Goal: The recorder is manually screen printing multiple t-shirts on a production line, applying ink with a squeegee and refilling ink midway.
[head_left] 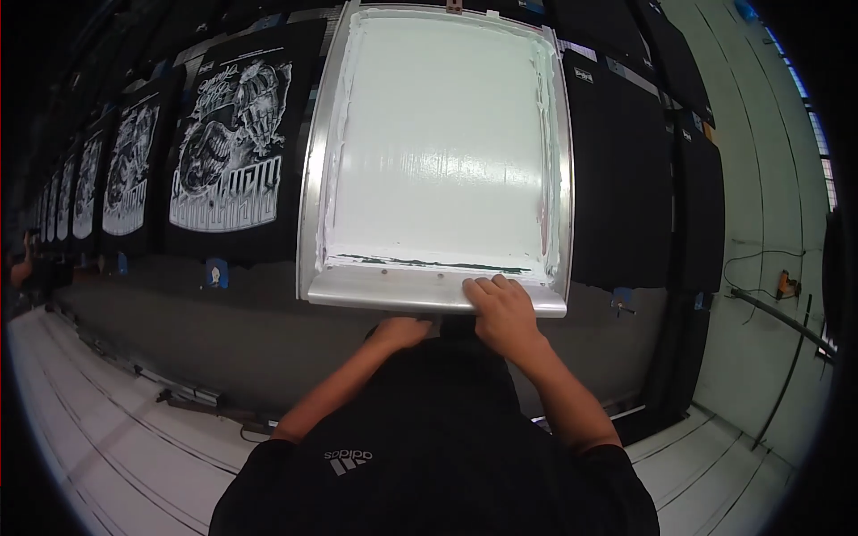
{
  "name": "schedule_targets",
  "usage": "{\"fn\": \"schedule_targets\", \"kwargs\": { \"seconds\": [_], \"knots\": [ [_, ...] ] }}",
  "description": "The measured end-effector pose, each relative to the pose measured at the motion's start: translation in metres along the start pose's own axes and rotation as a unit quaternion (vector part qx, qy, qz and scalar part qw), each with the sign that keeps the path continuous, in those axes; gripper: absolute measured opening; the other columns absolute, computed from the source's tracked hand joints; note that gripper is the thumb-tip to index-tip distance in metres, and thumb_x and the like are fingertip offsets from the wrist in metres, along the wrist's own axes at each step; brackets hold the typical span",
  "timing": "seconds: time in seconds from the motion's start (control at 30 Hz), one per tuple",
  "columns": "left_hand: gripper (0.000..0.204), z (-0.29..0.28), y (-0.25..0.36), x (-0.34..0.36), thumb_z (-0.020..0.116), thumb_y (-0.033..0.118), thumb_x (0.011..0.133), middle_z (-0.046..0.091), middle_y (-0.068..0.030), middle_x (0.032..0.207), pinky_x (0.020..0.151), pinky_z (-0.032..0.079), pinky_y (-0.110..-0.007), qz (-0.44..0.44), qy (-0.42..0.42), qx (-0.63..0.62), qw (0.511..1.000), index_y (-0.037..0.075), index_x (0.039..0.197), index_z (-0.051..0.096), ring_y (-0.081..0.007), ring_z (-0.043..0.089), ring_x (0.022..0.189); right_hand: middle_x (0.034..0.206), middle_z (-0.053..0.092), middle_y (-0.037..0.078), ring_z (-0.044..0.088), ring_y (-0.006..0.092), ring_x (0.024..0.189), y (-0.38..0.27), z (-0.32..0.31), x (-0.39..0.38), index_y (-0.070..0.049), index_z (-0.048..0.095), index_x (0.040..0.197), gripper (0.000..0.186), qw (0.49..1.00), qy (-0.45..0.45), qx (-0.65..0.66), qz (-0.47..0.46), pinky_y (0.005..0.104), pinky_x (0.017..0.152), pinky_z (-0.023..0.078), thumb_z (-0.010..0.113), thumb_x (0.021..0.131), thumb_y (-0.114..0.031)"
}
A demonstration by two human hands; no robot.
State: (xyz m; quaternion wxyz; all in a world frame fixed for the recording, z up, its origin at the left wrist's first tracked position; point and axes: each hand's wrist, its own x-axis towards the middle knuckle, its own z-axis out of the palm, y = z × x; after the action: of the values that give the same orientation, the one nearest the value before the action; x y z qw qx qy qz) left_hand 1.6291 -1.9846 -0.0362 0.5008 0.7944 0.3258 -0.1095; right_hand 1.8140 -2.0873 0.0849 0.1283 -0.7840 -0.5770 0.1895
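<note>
A screen-printing frame [308, 214] with metal sides lies in front of me. White ink covers its mesh [438, 134], with thick ridges along the sides and a dark streak near the close edge. My right hand [505, 308] is closed over the near metal bar [393, 295], its fingers curled onto the top, right of the middle. Just below that bar, left of the middle, is my left hand [402, 332]. Its fingers are mostly hidden near the frame's underside, so what they touch does not show.
Black shirts with white prints [228, 147] line up to the left. Plain black shirts [621, 179] lie to the right. Another person's arm [22, 263] shows at far left. An orange tool [786, 284] with a cable is on the floor at right.
</note>
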Motion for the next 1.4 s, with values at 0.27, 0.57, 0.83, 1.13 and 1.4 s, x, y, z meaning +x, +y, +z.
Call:
{"fn": "schedule_targets", "kwargs": {
  "seconds": [0.27, 0.57, 0.83, 1.13, 1.4],
  "knots": [
    [0.040, -0.036, 0.031, -0.022, 0.065, 0.042, 0.090, 0.070, -0.0185, 0.080, 0.072, 0.052, -0.041, -0.108, -0.055, 0.036, 0.992, 0.003, 0.089, 0.073, -0.0323, 0.068, 0.075, 0.099, 0.068, 0.014, 0.061, 0.0338, 0.095, 0.059, -0.058, -0.005, -0.005, 0.065, 0.114, 0.046, 0.996, 0.014, -0.081, 0.027, 0.0498, 0.094, 0.041, 0.071, 0.068, -0.010],
    [0.042, -0.194, -0.076, 0.007, 0.057, 0.037, 0.100, 0.069, -0.0095, 0.100, 0.085, 0.048, -0.030, -0.109, 0.450, -0.142, 0.875, 0.000, 0.118, 0.065, -0.0162, 0.062, 0.092, 0.086, 0.068, 0.005, 0.063, 0.0156, 0.087, 0.200, -0.012, -0.009, 0.002, 0.070, 0.101, 0.035, 0.880, 0.069, 0.442, 0.160, 0.0308, 0.080, 0.050, 0.082, 0.070, -0.009],
    [0.045, -0.133, -0.027, 0.023, 0.048, 0.033, 0.105, 0.068, -0.0096, 0.114, 0.093, 0.047, -0.029, -0.040, 0.385, -0.302, 0.871, -0.005, 0.126, 0.061, -0.0144, 0.061, 0.103, 0.088, 0.069, 0.003, 0.063, 0.0124, 0.081, 0.221, -0.039, -0.035, -0.001, 0.070, 0.101, 0.031, 0.796, 0.112, 0.563, 0.192, 0.0291, 0.077, 0.051, 0.080, 0.074, -0.011],
    [0.049, 0.077, 0.148, 0.102, 0.046, 0.035, 0.105, 0.067, -0.0146, 0.119, 0.097, 0.045, -0.031, -0.030, 0.350, -0.245, 0.904, -0.005, 0.130, 0.058, -0.0174, 0.059, 0.110, 0.089, 0.067, 0.003, 0.061, 0.0134, 0.086, 0.424, -0.138, -0.208, 0.001, 0.068, 0.100, 0.036, 0.805, 0.188, 0.528, 0.195, 0.0288, 0.081, 0.048, 0.079, 0.068, -0.012],
    [0.047, 0.182, 0.235, 0.128, 0.045, 0.034, 0.106, 0.069, -0.0110, 0.114, 0.094, 0.046, -0.028, -0.034, 0.352, -0.276, 0.894, -0.005, 0.128, 0.059, -0.0147, 0.061, 0.104, 0.089, 0.067, 0.003, 0.060, 0.0123, 0.085, 0.540, -0.170, -0.274, 0.000, 0.068, 0.099, 0.034, 0.789, 0.172, 0.557, 0.196, 0.0278, 0.079, 0.048, 0.078, 0.068, -0.008]
  ]
}}
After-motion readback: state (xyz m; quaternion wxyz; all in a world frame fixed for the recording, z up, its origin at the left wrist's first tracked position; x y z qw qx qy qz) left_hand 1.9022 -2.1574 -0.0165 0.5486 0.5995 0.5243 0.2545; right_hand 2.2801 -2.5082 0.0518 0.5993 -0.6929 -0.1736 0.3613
